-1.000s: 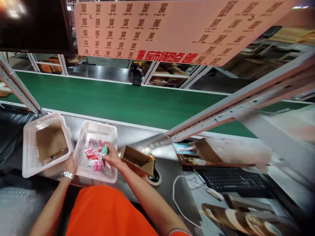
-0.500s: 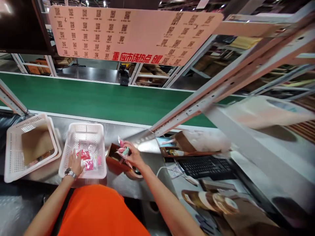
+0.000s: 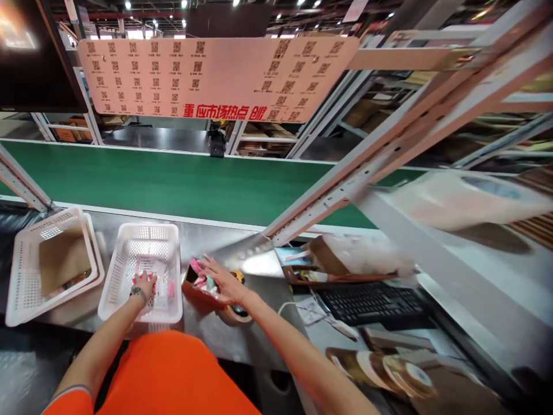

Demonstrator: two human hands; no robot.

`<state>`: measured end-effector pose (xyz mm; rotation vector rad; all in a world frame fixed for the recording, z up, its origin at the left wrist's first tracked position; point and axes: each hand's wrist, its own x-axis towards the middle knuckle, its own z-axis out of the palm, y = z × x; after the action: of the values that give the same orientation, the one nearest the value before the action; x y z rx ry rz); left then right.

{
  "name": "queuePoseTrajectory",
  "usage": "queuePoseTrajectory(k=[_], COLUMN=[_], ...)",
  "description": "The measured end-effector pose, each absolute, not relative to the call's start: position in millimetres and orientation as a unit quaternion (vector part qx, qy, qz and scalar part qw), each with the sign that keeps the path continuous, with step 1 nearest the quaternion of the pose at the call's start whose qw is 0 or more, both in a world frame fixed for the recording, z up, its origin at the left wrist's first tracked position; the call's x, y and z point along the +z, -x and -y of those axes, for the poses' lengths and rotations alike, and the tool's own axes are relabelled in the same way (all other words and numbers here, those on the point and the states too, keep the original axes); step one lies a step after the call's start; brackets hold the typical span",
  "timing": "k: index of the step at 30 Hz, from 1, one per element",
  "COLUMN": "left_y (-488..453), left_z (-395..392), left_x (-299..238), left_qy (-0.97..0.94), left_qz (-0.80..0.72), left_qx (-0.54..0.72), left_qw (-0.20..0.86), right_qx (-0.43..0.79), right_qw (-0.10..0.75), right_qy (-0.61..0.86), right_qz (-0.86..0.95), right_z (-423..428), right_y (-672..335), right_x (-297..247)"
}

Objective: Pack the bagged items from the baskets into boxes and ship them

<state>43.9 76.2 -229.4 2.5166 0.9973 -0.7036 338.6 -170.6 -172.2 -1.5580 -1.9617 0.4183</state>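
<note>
My left hand (image 3: 145, 285) reaches down into a white perforated plastic basket (image 3: 108, 282), fingers spread over small pink and red packets. One pink packet (image 3: 171, 288) lies to its right, beside clear plastic bags and a printed sheet (image 3: 147, 263). Whether the fingertips grip a packet is hidden. To the right stands a small open cardboard box (image 3: 196, 297) filled with pink, white and greenish packets (image 3: 199, 281). Over its top lies my right hand (image 3: 222, 282), fingers stretched out and resting on the packets.
Stacked white baskets (image 3: 26, 276) holding cardboard stand at left. A roll of tape (image 3: 237, 316) sits beside the box. At right are a keyboard (image 3: 374, 305), a mouse (image 3: 345, 329) and more tape rolls (image 3: 406, 374). A green conveyor belt (image 3: 173, 178) runs behind; a slanted metal post (image 3: 319, 196) rises at right.
My right hand has lowered the packets into the cardboard box and its fingers have spread. My left hand has moved right and farther into the basket, onto the red packets. The camera view has tilted up.
</note>
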Motion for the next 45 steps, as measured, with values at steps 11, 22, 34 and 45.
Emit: queuePoseTrajectory(k=[11,22,34,45], left_y=[-42.0,-15.6,-25.8,-183.9], left_z=[-83.3,-120.4,-111.0,3.9], left_x=[-212.3,-183.3,-121.3,-119.5], left_qy=[-0.909,-0.886,-0.834,-0.948], left_qz=[-0.324,-0.415,-0.405,-0.118], left_qx=[-0.208,-0.056,0.149,-0.106], left_qw=[0.157,0.200,0.343,0.277], right_qx=[0.166,0.315,0.093,0.023], right_qw=[0.281,0.231,0.370,0.452], right_qy=[0.580,0.679,0.709,0.778], right_qz=[0.746,0.622,0.593,0.436], right_z=[168.3,128.7,156.4,212.3], right_y=[-321.3,-310.6,-315.2,-280.8], right_x=[-151.7,-165.0,-164.1,-149.9])
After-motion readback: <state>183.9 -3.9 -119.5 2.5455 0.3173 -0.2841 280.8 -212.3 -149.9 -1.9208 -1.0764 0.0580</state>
